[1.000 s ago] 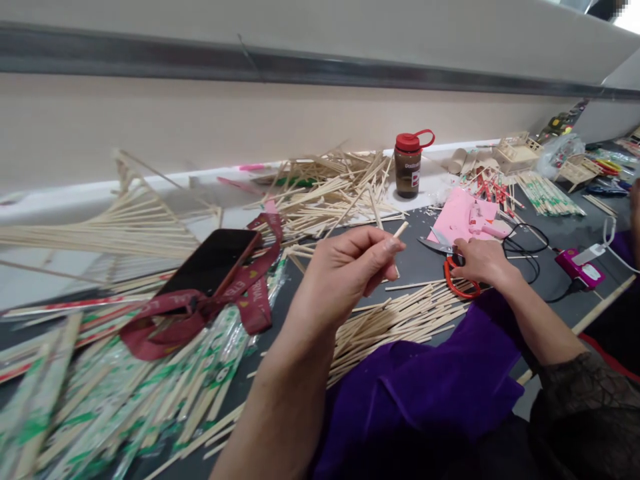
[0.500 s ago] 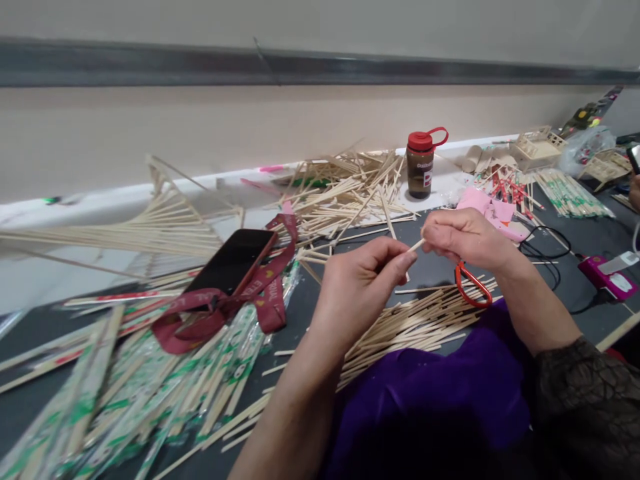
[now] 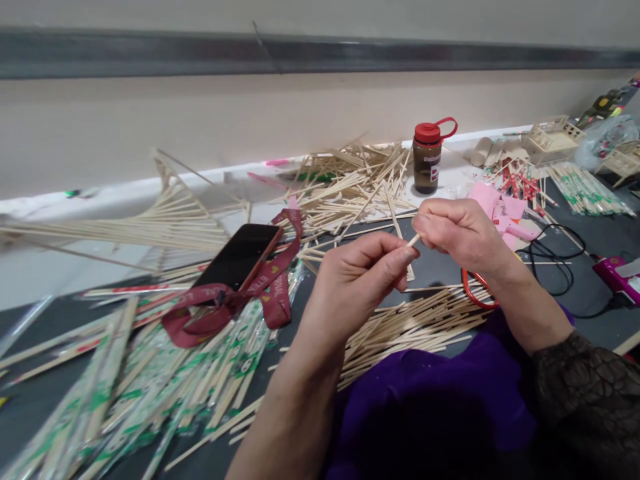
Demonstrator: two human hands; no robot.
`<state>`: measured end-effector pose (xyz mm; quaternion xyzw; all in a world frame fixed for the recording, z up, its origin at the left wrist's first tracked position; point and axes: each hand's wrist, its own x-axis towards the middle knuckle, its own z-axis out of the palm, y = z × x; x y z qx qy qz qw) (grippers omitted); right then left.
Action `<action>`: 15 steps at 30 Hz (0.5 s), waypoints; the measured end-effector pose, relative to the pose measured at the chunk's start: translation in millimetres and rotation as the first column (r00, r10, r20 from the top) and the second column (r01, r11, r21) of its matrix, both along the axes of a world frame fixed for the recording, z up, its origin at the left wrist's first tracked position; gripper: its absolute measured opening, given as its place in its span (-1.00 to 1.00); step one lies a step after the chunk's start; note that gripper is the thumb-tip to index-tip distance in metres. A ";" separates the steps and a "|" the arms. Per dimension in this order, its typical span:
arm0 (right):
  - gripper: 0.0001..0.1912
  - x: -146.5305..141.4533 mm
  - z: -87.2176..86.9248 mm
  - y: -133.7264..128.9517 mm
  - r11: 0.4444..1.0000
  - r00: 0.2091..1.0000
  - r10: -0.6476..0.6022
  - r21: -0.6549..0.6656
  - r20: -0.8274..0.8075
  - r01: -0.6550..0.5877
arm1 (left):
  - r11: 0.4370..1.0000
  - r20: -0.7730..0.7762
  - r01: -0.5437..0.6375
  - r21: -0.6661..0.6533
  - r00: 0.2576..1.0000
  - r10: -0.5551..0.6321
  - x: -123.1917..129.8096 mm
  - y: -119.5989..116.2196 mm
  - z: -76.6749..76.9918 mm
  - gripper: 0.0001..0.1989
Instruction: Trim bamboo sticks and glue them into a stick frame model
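Note:
Between my two hands is a thin wooden stick point(image 3: 414, 239), like a chopstick, with only a short length showing. My left hand point(image 3: 367, 277) pinches it between thumb and forefinger. The fingers of my right hand point(image 3: 453, 230) are wrapped round its other end, so that end is hidden. Below my hands lies a spread of loose wooden sticks point(image 3: 420, 320). An orange-red carabiner-like loop point(image 3: 473, 293) lies under my right wrist, partly covered by it.
At left are wrapped chopsticks point(image 3: 200, 373), a phone point(image 3: 240, 257) with a maroon lanyard point(image 3: 200, 330), and a stick structure point(image 3: 170, 227). Behind are a stick pile point(image 3: 350, 183) and a red-capped bottle point(image 3: 427, 160). A pink glue gun point(image 3: 520, 229), black cable point(image 3: 555, 257) and purple device point(image 3: 617, 280) are right.
My hands have come closer together, and less of the stick shows between them. My right hand has shifted slightly left. The view has turned a little, so the background sits farther right.

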<state>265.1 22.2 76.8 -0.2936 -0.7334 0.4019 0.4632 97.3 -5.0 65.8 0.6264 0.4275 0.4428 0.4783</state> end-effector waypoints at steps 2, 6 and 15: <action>-0.62 -2.0 -2.2 0.5 0.999 0.998 0.016 -0.048 -0.057 -0.018 | 1.000 0.027 -0.008 -0.024 1.000 0.009 1.8 0.7 -0.9 -0.83; -0.62 -5.3 -7.9 5.4 0.990 0.991 0.029 -0.135 -0.129 -0.047 | 0.998 0.048 -0.029 -0.062 0.998 0.032 4.5 2.4 -5.0 -0.84; -0.61 3.2 -10.4 2.1 0.974 0.974 0.035 -0.209 -0.223 -0.083 | 0.986 -0.072 -0.086 0.144 0.993 0.097 6.3 0.3 -10.9 -0.91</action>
